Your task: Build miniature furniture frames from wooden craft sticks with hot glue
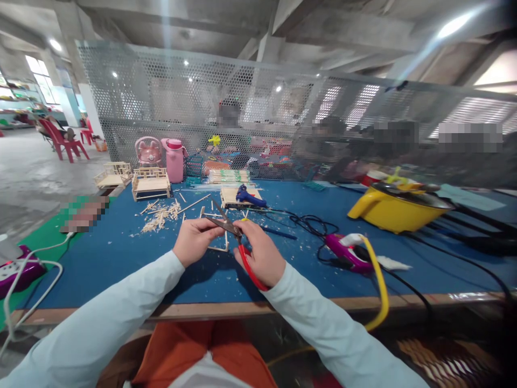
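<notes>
One purple power strip [24, 272] lies at the far left, well apart from the left hand [197, 241] and lower than the blue table [92, 275], on a green surface [36, 234]. Beyond the left hand and off to its left stand two small wooden benches [151, 186], with a pink flask [175, 161] just behind the nearer one. Short wooden scraps [161, 215] lie loosely between that bench and the left hand.

The left hand has its thumb and fingers drawn close together right beside the blades of the scissors [231, 227]; whether they have hold of anything, I cannot tell. A thin stick frame [218, 249] shows between the two hands, partly hidden by them. The right hand [260, 253] is wrapped around the red handles of the scissors, whose blades stand apart and point away from the body, toward the left.

Straight beyond the hands, a bundle of sticks [229, 176] lies behind a blue glue gun [246, 196], which rests on a flat wooden piece [230, 198]. To the right of the right hand come a coiled black cord [309, 222], another purple socket block [343, 252] with a yellow cable [382, 280], and, farther right, a yellow pan [388, 213].
</notes>
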A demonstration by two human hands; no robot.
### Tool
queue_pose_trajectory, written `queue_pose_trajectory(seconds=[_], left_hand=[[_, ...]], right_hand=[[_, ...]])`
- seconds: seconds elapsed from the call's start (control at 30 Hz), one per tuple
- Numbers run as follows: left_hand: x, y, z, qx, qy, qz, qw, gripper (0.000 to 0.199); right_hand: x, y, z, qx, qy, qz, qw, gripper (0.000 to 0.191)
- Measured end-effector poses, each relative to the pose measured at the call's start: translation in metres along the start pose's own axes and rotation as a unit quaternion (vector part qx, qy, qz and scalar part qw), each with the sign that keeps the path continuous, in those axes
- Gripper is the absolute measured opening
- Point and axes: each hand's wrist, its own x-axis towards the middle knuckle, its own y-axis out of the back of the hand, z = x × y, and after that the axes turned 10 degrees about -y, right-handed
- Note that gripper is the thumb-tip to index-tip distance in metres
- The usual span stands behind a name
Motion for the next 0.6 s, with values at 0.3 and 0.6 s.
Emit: queue_pose_trajectory(seconds=[0.3,0.6], left_hand=[[-0.0022,-0.0016,0.0022,0.02,-0.002,-0.007,1.0,0.012],[-0.0015,-0.005,0.0014,-0.033,0.05,0.026,0.998,0.013]], right_hand=[[-0.0019,-0.0027,-0.0042,0.044,-0.036,-0.011,0.998,0.042],[-0.0046,-0.0036,-0.0051,0.024,-0.051,0.0,0.998,0.03]])
